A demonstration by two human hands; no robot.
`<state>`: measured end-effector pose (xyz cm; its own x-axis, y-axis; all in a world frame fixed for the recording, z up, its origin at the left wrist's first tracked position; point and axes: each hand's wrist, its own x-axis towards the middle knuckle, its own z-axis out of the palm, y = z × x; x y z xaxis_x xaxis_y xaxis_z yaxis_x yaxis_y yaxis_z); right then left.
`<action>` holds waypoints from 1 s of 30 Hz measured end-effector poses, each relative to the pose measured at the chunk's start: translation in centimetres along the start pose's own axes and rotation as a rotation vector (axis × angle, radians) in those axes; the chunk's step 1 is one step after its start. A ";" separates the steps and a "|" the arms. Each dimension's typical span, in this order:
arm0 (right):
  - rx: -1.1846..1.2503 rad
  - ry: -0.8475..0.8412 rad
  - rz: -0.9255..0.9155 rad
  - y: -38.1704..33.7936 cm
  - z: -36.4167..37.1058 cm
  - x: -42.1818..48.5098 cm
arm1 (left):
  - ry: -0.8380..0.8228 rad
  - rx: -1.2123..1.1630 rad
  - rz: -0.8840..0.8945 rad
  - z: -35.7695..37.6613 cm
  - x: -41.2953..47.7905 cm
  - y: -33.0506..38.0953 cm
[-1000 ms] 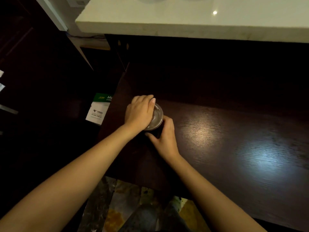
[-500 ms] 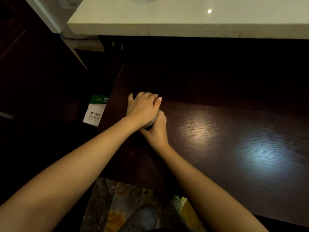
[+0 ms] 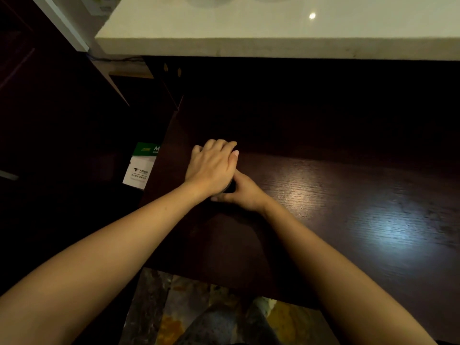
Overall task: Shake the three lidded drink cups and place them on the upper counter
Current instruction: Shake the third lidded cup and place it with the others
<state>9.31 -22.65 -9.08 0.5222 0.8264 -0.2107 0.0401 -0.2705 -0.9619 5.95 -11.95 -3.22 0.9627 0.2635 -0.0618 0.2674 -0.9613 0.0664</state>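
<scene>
now our left hand (image 3: 212, 168) lies palm-down over the lidded cup (image 3: 228, 187), covering its top, while our right hand (image 3: 245, 190) wraps its side. the cup, nearly hidden, stands on the dark worktop (image 3: 323, 195), below the pale upper counter (image 3: 273, 28).

Dim scene; glare streaks the dark wooden counter (image 3: 348, 207) at right, the pale upper counter (image 3: 273, 26) is brightest, and edges bow.
</scene>
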 end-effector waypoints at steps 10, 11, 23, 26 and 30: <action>0.067 0.041 0.065 -1.0 0.2 -0.4 | -0.048 -0.003 -0.031 -0.4 0.1 0.2; 0.073 0.052 0.066 -1.1 0.2 -0.5 | -0.073 -0.014 -0.023 -0.6 0.2 0.2; -0.073 0.378 -0.079 -9.5 -4.9 -1.0 | -0.313 -0.311 0.021 -12.6 2.8 -0.5; -0.154 0.442 -0.143 -13.8 -6.7 -1.1 | -0.347 -0.359 0.041 -17.8 3.7 -0.2; -0.260 0.479 -0.227 -20.1 -8.3 -1.8 | -0.261 -0.321 0.101 -23.8 4.6 0.8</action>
<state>14.61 -22.84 12.08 0.8002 0.5791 0.1560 0.3717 -0.2747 -0.8868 11.62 -9.56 20.29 0.9530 0.1002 -0.2859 0.2111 -0.8965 0.3895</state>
